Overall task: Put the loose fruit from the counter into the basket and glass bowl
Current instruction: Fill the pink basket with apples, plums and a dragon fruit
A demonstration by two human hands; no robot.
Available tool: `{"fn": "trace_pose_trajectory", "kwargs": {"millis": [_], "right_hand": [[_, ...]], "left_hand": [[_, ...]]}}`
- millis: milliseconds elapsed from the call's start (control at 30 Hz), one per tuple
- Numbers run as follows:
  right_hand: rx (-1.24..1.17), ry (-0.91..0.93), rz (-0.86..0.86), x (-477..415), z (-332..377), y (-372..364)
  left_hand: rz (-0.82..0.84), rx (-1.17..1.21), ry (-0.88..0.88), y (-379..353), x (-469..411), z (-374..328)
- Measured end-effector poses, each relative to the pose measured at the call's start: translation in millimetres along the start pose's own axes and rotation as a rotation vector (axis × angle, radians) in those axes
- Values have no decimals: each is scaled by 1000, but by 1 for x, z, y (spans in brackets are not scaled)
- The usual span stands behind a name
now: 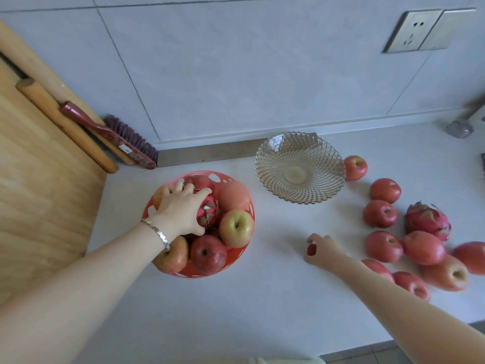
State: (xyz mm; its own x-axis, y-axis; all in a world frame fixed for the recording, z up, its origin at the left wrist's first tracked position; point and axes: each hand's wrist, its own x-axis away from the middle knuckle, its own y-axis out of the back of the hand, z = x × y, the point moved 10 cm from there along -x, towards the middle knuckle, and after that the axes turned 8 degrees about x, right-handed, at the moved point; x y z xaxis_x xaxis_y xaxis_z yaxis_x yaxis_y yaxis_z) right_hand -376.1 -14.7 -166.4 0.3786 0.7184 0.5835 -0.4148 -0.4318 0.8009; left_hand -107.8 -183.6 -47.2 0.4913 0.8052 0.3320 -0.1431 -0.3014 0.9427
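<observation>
A red plastic basket [237,258] at centre left holds several apples, a mango and a dragon fruit [208,212]. My left hand [181,208] lies over that dragon fruit inside the basket, fingers curled round it. The glass bowl [299,166] stands empty near the wall, to the basket's right. My right hand [321,249] hovers low over the bare counter with fingers loosely curled, holding nothing. Just right of it lie several loose apples [380,213], mangoes [423,247] and another dragon fruit [426,219].
A wooden board [39,193] covers the counter's left side, with a rolling pin [65,124] and a brush [115,136] against the wall. A wall socket [414,31] sits top right. A metal object [460,128] stands at the far right edge.
</observation>
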Motion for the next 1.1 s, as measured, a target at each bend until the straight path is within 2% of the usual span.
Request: {"fn": "trace_pose_trajectory", "kwargs": {"millis": [133, 233, 300, 400, 533, 667, 867, 967, 1033, 1100], "right_hand": [[-122, -5, -63, 0, 3, 3], [-308, 38, -241, 14, 26, 40], [-435, 155, -325, 31, 65, 69], [-544, 441, -296, 67, 145, 97], [-269, 704, -276, 92, 226, 98], [80, 724, -212, 83, 255, 78], [290, 750, -254, 90, 260, 72], [314, 738, -270, 91, 259, 74], [316, 712, -241, 93, 260, 75], [322, 692, -244, 100, 266, 81]], "left_hand": [[-74, -5, -32, 7, 0, -1], [-158, 41, -48, 9, 6, 0], [-213, 117, -66, 8, 9, 3], [-212, 164, -91, 7, 11, 9], [-138, 178, -96, 6, 12, 11], [-156, 271, -142, 14, 25, 13], [-367, 498, -141, 27, 50, 35], [-452, 601, -132, 27, 62, 44], [-564, 765, -62, 26, 75, 59], [-700, 942, 117, 14, 94, 93]]}}
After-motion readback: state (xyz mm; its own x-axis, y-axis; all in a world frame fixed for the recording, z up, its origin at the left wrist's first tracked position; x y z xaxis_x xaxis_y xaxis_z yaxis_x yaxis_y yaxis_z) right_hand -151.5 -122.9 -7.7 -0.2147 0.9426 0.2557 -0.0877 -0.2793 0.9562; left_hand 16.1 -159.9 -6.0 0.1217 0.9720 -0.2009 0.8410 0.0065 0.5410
